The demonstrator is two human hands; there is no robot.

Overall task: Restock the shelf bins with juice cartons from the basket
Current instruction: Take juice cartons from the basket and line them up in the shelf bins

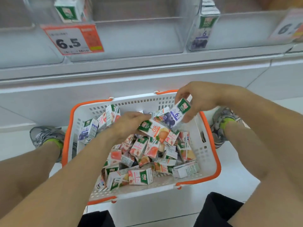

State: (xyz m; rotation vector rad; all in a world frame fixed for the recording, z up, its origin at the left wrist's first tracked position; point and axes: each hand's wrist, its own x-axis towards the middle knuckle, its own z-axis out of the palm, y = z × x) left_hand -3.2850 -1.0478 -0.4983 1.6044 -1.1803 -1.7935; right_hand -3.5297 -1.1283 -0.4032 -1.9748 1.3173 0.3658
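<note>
The basket [211,154] stood open at the top, so its inside could be entered from above. Its far half was crowded by the left hand [129,123] and right hand [195,99], each closed round a carton, and loose cartons [147,154] were heaped across the middle. A bare strip of floor was left along the near wall. Above, the middle shelf bin [131,38] lay open and unfilled, flanked by a carton [72,10] at left and another [203,31] at right. A price tag [72,40] was hung over the left bin front.
</note>
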